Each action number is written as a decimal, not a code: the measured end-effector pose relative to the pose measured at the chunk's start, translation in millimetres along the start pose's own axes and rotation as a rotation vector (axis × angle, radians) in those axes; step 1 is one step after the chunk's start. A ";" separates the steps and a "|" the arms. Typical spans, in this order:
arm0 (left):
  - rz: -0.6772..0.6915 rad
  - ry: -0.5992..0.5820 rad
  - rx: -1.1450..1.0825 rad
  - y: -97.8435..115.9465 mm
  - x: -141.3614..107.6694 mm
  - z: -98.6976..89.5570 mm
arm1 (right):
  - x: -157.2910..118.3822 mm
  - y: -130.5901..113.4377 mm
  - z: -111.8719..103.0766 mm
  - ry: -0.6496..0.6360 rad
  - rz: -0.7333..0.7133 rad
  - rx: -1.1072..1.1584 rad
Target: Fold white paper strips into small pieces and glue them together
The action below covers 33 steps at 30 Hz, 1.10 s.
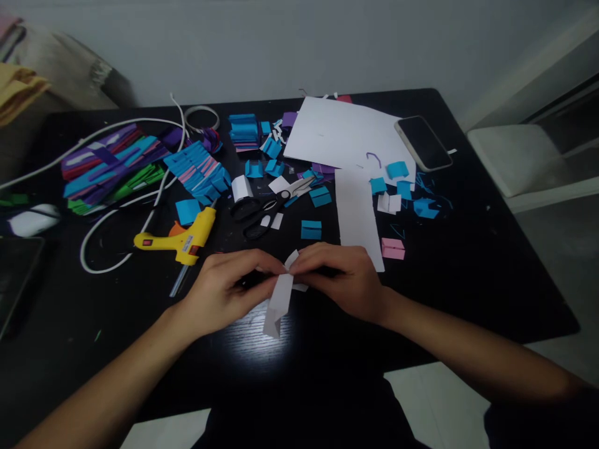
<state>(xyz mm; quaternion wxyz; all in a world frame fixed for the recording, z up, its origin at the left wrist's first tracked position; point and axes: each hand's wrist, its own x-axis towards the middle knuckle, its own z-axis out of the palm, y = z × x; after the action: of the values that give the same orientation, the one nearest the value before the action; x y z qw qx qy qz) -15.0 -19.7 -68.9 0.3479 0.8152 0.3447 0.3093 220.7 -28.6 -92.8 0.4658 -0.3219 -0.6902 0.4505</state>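
hands [222,290] [349,274], wht paper [281,294] btwn

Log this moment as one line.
left hand: pinching white paper strip; right hand: pinching it too; nearby: yellow glue gun, scissors

2 bare hands [218,292], dark right sleeve [538,419], perhaps black clothing [304,415] below
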 end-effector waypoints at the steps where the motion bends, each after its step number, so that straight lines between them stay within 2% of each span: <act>1: -0.001 0.002 0.005 0.0 -0.4 -0.1 | 0.1 -0.1 0.2 0.001 -0.002 0.001; 13: -0.006 0.048 -0.004 1.4 -0.6 2.0 | -0.5 3.3 0.4 -0.011 0.005 -0.001; 16: -0.020 0.025 0.003 1.3 -0.3 0.7 | 0.4 1.1 -1.0 -0.062 0.030 -0.045; 20: -0.028 0.006 0.005 0.7 -2.5 0.2 | 2.7 -2.7 -4.6 -0.170 -0.012 -0.086; 26: -0.168 -0.030 -0.112 -2.9 -9.1 4.1 | 5.7 -5.8 -9.5 -0.325 -0.039 -0.096; 33: -0.152 -0.097 -0.170 1.9 -3.4 1.0 | 5.9 -5.9 -11.8 -0.311 0.037 -0.087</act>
<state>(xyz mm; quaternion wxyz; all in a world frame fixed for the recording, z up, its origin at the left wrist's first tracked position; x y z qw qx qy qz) -15.6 -23.6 -68.9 0.4547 0.7680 0.3610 0.2703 229.4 -22.0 -83.5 0.3305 -0.2810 -0.7669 0.4730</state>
